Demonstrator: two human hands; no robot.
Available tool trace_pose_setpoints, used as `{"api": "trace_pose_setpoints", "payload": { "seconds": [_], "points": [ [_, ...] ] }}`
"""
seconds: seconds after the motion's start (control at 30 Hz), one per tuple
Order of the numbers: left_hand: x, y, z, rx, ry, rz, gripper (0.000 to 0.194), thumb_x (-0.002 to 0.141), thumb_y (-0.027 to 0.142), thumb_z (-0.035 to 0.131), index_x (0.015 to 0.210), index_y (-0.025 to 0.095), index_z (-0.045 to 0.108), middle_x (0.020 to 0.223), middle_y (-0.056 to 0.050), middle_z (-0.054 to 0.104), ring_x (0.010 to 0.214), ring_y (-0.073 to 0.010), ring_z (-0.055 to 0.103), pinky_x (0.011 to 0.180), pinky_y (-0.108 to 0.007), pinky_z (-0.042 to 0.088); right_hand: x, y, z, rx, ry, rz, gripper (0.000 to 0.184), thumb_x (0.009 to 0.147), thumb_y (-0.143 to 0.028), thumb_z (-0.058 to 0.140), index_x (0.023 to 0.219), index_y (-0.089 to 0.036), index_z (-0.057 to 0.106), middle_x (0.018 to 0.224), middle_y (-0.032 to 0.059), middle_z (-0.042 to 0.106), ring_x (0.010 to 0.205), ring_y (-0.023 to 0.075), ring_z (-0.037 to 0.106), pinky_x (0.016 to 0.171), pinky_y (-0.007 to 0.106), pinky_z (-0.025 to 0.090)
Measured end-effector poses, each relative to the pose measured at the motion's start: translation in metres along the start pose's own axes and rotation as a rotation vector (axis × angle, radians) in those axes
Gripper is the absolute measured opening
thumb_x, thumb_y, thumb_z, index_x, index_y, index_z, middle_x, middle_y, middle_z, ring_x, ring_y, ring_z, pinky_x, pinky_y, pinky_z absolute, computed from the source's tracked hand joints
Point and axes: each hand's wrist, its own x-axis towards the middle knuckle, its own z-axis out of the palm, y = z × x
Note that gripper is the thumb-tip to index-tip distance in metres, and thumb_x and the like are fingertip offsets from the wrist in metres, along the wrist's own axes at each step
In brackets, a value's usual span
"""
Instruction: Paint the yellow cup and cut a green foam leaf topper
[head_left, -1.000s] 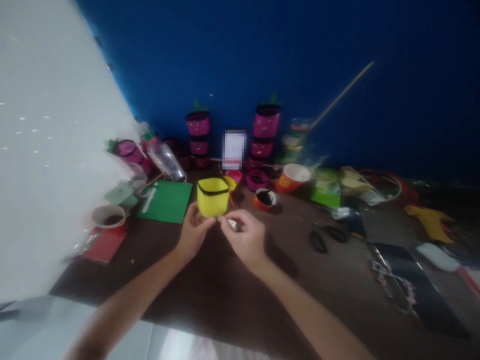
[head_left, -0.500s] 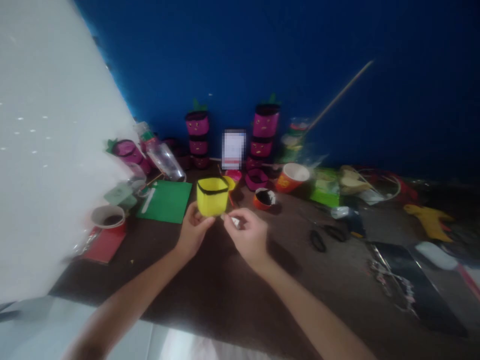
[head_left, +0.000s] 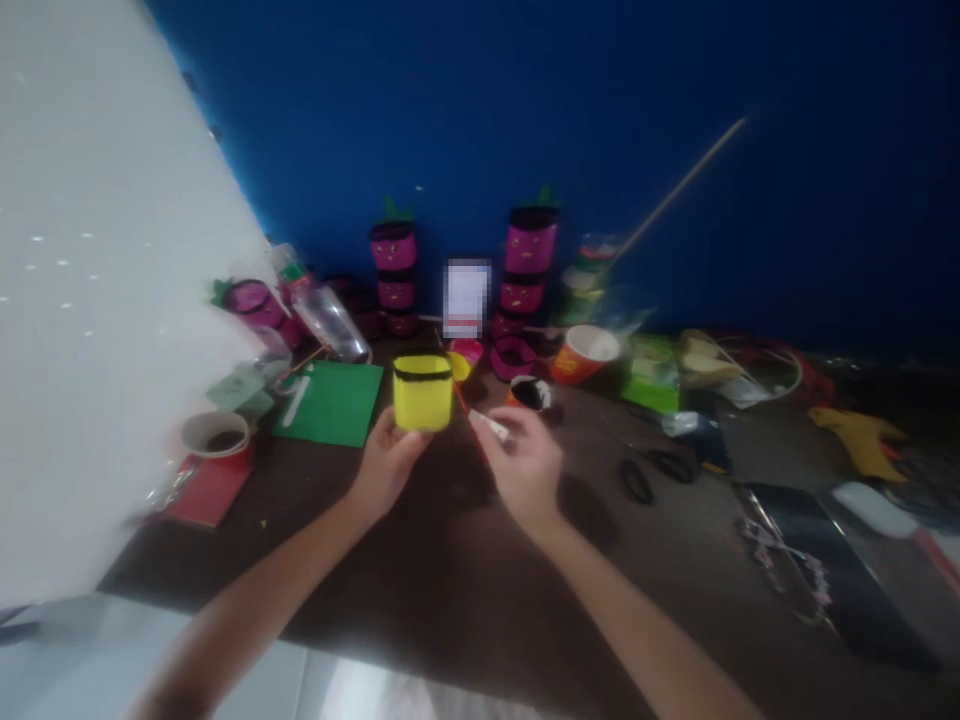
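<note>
My left hand is closed around the lower part of a yellow cup that has a black band near its rim. The cup is held up above the brown table, its opening turned upward. To its right, my right hand pinches a small white tube-like object, apart from the cup; blur hides its exact kind. A thin red stick shows between the cup and my right hand, partly covered by the fingers.
Green sheet and clear bottle lie left. Purple decorated stacks stand by the blue wall. A paper cup, a small cup with dark contents, scissors and a yellow glue gun sit right.
My right hand has moved right, away from the cup's bottom edge, with the white object still in its fingers. The yellow cup has turned slightly in my left hand.
</note>
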Motion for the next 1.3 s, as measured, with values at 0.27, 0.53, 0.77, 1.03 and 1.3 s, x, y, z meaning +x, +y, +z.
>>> {"api": "trace_pose_setpoints", "payload": {
  "seconds": [0.27, 0.53, 0.77, 1.03, 1.3],
  "points": [
    [0.000, -0.002, -0.001, -0.010, 0.012, 0.018, 0.037, 0.063, 0.026, 0.079, 0.093, 0.023, 0.057, 0.092, 0.000, 0.069, 0.090, -0.0141, 0.064, 0.087, -0.029, 0.048, -0.007, -0.008, -0.009, -0.100, -0.108, -0.303, 0.009, 0.079, -0.014, 0.063, 0.082, -0.022, 0.067, 0.090, 0.0045, 0.067, 0.080, 0.0164, 0.066, 0.073, 0.031, 0.056],
    [0.000, -0.005, -0.005, 0.011, -0.013, 0.044, 0.050, 0.060, 0.024, 0.081, 0.100, 0.022, 0.051, 0.099, -0.002, 0.068, 0.092, -0.0167, 0.065, 0.092, -0.033, 0.047, -0.009, -0.021, -0.015, -0.268, -0.365, -0.657, 0.020, 0.084, -0.007, 0.056, 0.100, -0.015, 0.066, 0.087, 0.0085, 0.068, 0.082, 0.0165, 0.064, 0.076, 0.028, 0.055],
    [0.000, -0.008, -0.008, -0.002, -0.039, 0.053, 0.053, 0.061, 0.022, 0.081, 0.104, 0.023, 0.051, 0.103, -0.003, 0.068, 0.095, -0.0166, 0.065, 0.089, -0.031, 0.048, -0.008, -0.018, -0.010, -0.285, -0.364, -0.723, 0.024, 0.082, -0.004, 0.056, 0.104, -0.011, 0.064, 0.088, 0.0104, 0.067, 0.081, 0.0171, 0.061, 0.073, 0.029, 0.054],
    [0.000, -0.007, -0.008, 0.003, -0.043, 0.059, 0.052, 0.061, 0.020, 0.080, 0.104, 0.023, 0.051, 0.100, -0.002, 0.068, 0.091, -0.0150, 0.065, 0.086, -0.028, 0.050, -0.009, -0.016, -0.008, -0.285, -0.364, -0.705, 0.026, 0.082, -0.005, 0.054, 0.105, -0.012, 0.063, 0.085, 0.0098, 0.065, 0.079, 0.0169, 0.059, 0.071, 0.030, 0.053],
    [0.000, -0.008, -0.009, 0.021, -0.042, 0.058, 0.051, 0.062, 0.018, 0.079, 0.104, 0.023, 0.051, 0.100, -0.002, 0.068, 0.091, -0.0148, 0.066, 0.085, -0.028, 0.050, -0.007, -0.019, -0.006, -0.309, -0.372, -0.676, 0.023, 0.082, -0.005, 0.053, 0.101, -0.014, 0.064, 0.086, 0.0091, 0.064, 0.079, 0.0169, 0.058, 0.074, 0.030, 0.053]
  ]
}}
